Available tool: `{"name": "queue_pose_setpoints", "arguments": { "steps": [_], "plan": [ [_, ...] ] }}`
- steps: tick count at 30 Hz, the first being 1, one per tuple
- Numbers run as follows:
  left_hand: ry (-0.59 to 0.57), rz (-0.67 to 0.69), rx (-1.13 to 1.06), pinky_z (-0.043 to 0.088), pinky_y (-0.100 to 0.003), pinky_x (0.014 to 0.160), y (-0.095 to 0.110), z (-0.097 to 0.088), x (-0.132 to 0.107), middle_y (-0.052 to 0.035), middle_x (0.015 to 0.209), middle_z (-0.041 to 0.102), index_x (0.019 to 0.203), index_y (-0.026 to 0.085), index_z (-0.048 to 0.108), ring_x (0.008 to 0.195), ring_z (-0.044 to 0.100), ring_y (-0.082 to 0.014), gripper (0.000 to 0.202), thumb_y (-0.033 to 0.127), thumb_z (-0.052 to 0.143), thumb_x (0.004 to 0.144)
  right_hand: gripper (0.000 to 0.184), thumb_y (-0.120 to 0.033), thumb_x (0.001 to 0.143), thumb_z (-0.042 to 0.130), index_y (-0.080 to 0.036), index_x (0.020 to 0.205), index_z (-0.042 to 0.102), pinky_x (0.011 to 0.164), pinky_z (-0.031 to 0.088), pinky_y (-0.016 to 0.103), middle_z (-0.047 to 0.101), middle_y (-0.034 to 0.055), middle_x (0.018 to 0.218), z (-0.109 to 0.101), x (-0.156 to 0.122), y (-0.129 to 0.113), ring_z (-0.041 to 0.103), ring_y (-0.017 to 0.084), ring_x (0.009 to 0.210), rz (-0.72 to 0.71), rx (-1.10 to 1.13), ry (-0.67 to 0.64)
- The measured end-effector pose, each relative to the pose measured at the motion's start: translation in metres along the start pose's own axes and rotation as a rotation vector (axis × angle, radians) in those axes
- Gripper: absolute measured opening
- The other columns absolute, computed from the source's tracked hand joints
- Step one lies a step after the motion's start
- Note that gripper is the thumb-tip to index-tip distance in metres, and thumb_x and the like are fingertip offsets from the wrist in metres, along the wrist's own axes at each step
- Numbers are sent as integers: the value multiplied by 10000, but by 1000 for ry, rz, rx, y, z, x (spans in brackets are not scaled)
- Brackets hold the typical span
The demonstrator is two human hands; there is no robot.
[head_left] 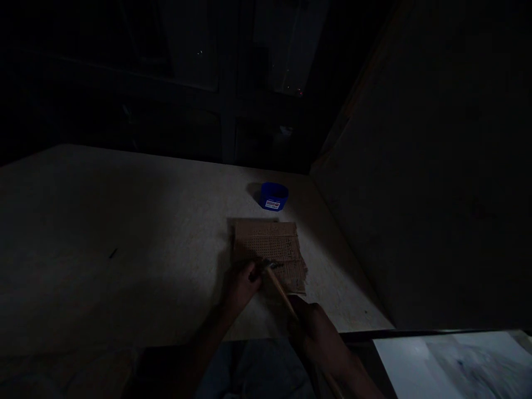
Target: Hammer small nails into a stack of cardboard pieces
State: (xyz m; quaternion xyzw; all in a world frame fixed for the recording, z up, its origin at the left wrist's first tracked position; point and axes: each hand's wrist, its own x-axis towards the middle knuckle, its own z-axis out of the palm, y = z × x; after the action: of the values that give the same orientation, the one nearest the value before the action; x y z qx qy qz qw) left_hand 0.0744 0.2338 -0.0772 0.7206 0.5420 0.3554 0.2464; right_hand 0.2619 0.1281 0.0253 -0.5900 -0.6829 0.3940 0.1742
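A piece of brown cardboard [270, 241] with rows of small dark holes lies flat on the table; its right edge is torn. My right hand [316, 335] is closed around the wooden handle of a hammer [279, 287]. The hammer's head is over the lower part of the cardboard, close to my left fingertips. My left hand [243, 285] reaches the cardboard's lower left side with its fingers drawn together. Dim light and the hammer head hide what those fingers pinch, if anything.
Beyond the cardboard stands a blue plastic container [274, 195] with a white label. A small dark stick-like thing [113, 253] lies on the pale table [158, 221] at the left. A dark wall [424, 194] borders the right side. Low right is a white printed surface [409, 360].
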Motion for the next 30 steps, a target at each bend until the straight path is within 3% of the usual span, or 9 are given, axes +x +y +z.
{"name": "queue_pose_setpoints", "arguments": {
  "steps": [4, 7, 9, 12, 15, 19, 24, 30],
  "plan": [
    [36, 89, -40, 555, -336, 892, -2, 2, 0, -35, 1044, 761, 1163, 264, 694, 963, 699, -198, 370, 166, 660, 808, 339, -243, 834, 472, -181, 1072, 707, 501, 380, 233, 637, 9, 669, 2, -12, 9, 560, 157, 580, -133, 94, 133],
    [27, 114, -39, 555, -343, 882, 2, 3, 0, -42, 1040, 759, 1178, 255, 685, 957, 697, -204, 384, 177, 679, 803, 330, -288, 820, 520, -190, 1060, 725, 550, 454, 247, 708, 41, 799, 4, -20, 26, 602, 172, 630, -197, 170, 316],
    [15, 118, -14, 551, -351, 882, 8, 2, 1, -57, 1085, 748, 1186, 244, 682, 979, 689, -214, 397, 205, 706, 792, 314, -319, 801, 553, -184, 1028, 724, 519, 455, 248, 701, 28, 755, 2, -14, 37, 589, 162, 575, -218, 279, 357],
    [-18, 150, 31, 532, -366, 896, 19, -1, 5, -57, 1086, 741, 1134, 249, 713, 997, 669, -217, 310, 277, 711, 825, 310, -358, 770, 596, -176, 995, 707, 465, 433, 241, 631, -14, 609, -4, 10, 44, 551, 149, 498, -207, 492, 367],
    [-79, 176, 48, 520, -353, 859, 26, -7, 11, -48, 998, 748, 1011, 249, 758, 944, 667, -202, 168, 281, 672, 871, 293, -368, 760, 636, -172, 976, 666, 487, 445, 248, 617, -25, 573, -10, 42, 45, 540, 140, 486, -145, 700, 404],
    [-150, 169, 28, 510, -329, 803, 29, -12, 18, -34, 956, 755, 972, 266, 776, 904, 676, -194, 150, 241, 667, 872, 289, -370, 751, 654, -171, 958, 622, 486, 436, 246, 628, -27, 563, -9, 74, 56, 527, 126, 461, -128, 866, 420],
    [-157, 125, 35, 508, -320, 799, 28, -11, 20, -27, 962, 760, 957, 271, 779, 898, 680, -190, 157, 212, 680, 852, 279, -358, 738, 670, -181, 939, 590, 449, 436, 244, 651, -29, 571, -1, 82, 75, 537, 124, 411, -81, 978, 381],
    [-144, 120, 48, 516, -341, 860, 30, -8, 20, -39, 990, 756, 985, 264, 770, 940, 666, -201, 176, 228, 713, 822, 262, -313, 735, 661, -173, 947, 597, 454, 445, 237, 661, -29, 569, -1, 79, 74, 556, 122, 408, -71, 1005, 310]
  ]
}}
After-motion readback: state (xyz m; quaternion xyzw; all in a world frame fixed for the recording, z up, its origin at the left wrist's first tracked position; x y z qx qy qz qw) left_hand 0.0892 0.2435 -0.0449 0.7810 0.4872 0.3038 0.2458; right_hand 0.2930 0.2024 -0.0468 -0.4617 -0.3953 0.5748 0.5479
